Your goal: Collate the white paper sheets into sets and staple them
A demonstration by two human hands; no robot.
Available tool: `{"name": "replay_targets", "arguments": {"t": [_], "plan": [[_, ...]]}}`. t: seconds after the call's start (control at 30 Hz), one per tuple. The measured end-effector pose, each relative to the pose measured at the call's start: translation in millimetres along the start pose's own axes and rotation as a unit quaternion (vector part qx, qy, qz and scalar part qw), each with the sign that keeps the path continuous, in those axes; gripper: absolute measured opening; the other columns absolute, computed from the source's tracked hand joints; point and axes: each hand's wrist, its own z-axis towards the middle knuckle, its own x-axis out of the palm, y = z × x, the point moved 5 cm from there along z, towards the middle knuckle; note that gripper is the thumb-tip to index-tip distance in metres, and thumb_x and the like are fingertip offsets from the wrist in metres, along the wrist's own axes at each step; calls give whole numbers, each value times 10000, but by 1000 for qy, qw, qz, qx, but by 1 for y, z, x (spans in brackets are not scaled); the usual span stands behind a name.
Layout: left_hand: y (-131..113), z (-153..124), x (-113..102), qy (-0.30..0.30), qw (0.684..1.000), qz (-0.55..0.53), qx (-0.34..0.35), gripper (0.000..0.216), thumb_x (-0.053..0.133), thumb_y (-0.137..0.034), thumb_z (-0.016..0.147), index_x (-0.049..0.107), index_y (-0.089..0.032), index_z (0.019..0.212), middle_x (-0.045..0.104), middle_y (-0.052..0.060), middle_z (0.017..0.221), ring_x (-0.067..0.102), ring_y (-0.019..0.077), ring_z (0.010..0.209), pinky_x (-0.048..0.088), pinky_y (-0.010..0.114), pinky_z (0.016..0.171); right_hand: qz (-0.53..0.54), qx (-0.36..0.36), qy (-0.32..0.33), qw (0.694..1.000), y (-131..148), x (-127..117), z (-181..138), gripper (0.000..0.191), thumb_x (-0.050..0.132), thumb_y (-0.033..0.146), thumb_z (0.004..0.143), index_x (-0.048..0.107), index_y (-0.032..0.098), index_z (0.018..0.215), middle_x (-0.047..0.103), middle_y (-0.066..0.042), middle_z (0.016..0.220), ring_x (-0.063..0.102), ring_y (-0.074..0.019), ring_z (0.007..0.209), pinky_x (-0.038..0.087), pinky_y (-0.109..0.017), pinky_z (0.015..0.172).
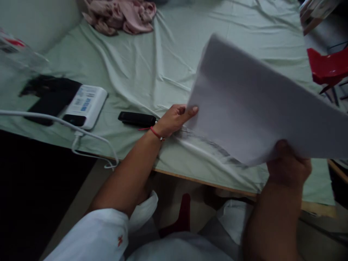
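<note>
Both my hands grip a large blank sheet of paper [244,94], which is tilted above a bed-like surface with a pale green cloth. My left hand [176,117] pinches its left edge, thumb on top; a red string bracelet circles that wrist. At the lower edge, my right hand [289,163] is closed on the paper with the thumb over it, somewhat blurred. Whether it is one sheet or a thin stack, I cannot tell. Beneath it a strip of dark marks shows along the lower edge. A black stapler-like object [137,118] lies just left of my left wrist.
Left on the green cloth [136,72] lie a white power bank [87,105] with a plugged-in white cable [102,137] and a black item [51,94]. Crumpled pink fabric [119,16] is at the back. A red chair [327,67] stands beyond the right edge.
</note>
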Motion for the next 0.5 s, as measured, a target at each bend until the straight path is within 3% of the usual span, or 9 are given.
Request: {"name": "replay_targets", "arguments": {"t": [0.17,0.23,0.37,0.5], "plan": [[-1,-8,1,25,999,-23,-10,820,910,-1002,907,658,-245,716,644,1,701,691,183,746,546,294,634,27,0,64,998,2,7,6,503,1041,267,419,795,267,858,887,-68,1205,822,-381,1325,628,-691,1325],[-3,-9,-2,23,999,-33,-2,771,984,-954,863,720,-241,734,710,8,735,746,203,785,614,319,686,15,9,81,997,4,9,6,539,1051,242,396,820,265,883,896,-97,1272,819,-408,1352,632,-706,1304],[-7,-10,-12,13,998,-61,32,621,1152,-793,726,832,-268,808,837,26,851,876,306,1013,750,450,937,0,2,126,992,11,9,4,588,1048,270,391,872,299,951,908,-102,1380,806,-432,1388,620,-749,1285],[-4,-7,-13,22,997,-72,35,600,1218,-697,634,851,-262,822,866,58,892,883,343,1007,754,486,929,-59,18,162,985,3,-7,7,574,1123,334,398,872,290,912,931,-91,1267,848,-393,1255,615,-731,1303]]}}
